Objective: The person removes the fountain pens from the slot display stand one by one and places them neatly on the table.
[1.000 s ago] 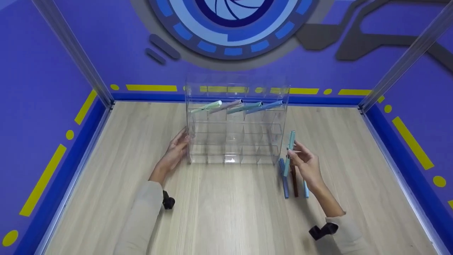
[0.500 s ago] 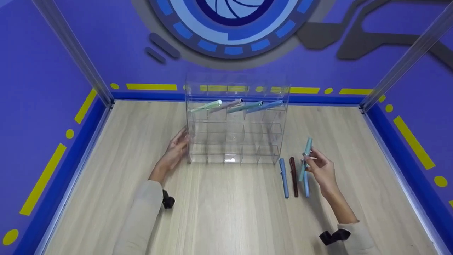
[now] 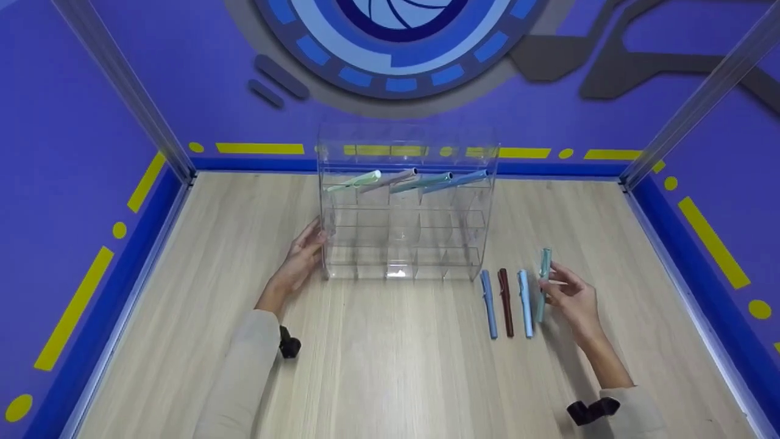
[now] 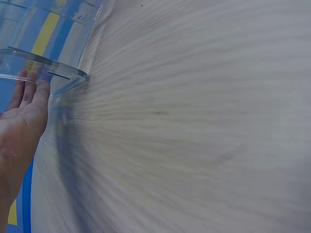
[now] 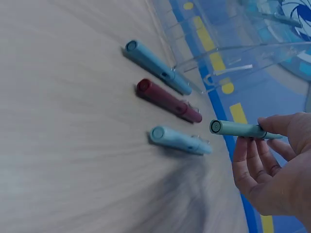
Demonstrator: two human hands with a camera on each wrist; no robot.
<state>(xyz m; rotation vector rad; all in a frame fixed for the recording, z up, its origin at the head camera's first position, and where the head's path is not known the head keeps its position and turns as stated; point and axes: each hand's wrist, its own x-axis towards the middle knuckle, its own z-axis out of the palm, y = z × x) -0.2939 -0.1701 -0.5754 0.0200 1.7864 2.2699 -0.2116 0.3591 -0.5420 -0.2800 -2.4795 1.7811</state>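
The right hand (image 3: 570,299) pinches a green pen (image 3: 542,283) just right of three pens (image 3: 506,296) lying by the clear rack (image 3: 405,207). The left hand (image 3: 301,259) rests flat and relaxed against the rack. A loose pinch could let the pen roll away.

Pens (image 3: 506,303): no readable lettering.
Clear organizer (image 3: 405,210): no label.
Wall (image 3: 183,73): shapes only, no words.

The left hand (image 3: 303,256) lies with straight fingers near the middle of the counter (image 3: 390,378), its forearm stretched from the near edge. The right hand (image 3: 570,299) is raised toward the right edge, thumb and fingers pinching, its forearm angled in from the near right corner.
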